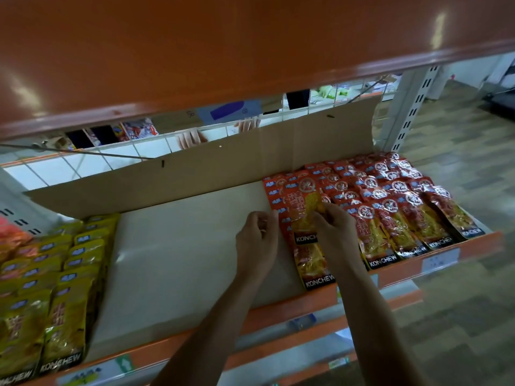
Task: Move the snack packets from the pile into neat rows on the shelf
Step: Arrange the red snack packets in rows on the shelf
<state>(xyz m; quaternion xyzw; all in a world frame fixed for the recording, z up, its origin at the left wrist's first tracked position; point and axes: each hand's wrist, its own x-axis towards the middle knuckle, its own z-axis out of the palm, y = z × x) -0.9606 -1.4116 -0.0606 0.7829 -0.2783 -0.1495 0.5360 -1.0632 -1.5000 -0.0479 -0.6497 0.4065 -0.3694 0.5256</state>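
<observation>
Two hands, left hand (256,238) and right hand (334,232), pinching red snack packet (302,218), yellow contents, black KONCHEW band

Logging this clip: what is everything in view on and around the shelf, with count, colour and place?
red packets: many, red with yellow windows, overlapping rows on the right of the shelf
yellow packets: many, yellow, rows on the left
cardboard liner: one, beige, on the shelf floor and standing up at the back; bare in the middle
shelf edge: one, orange, at the front, with price labels
upper shelf: one, orange, overhead
wire mesh: one, white, behind the cardboard
upright post: one, white, slotted, back right
left hand: fingers curled at the left edge of the leftmost red row; grip unclear
right hand: pinches one of the red packets on that row
</observation>
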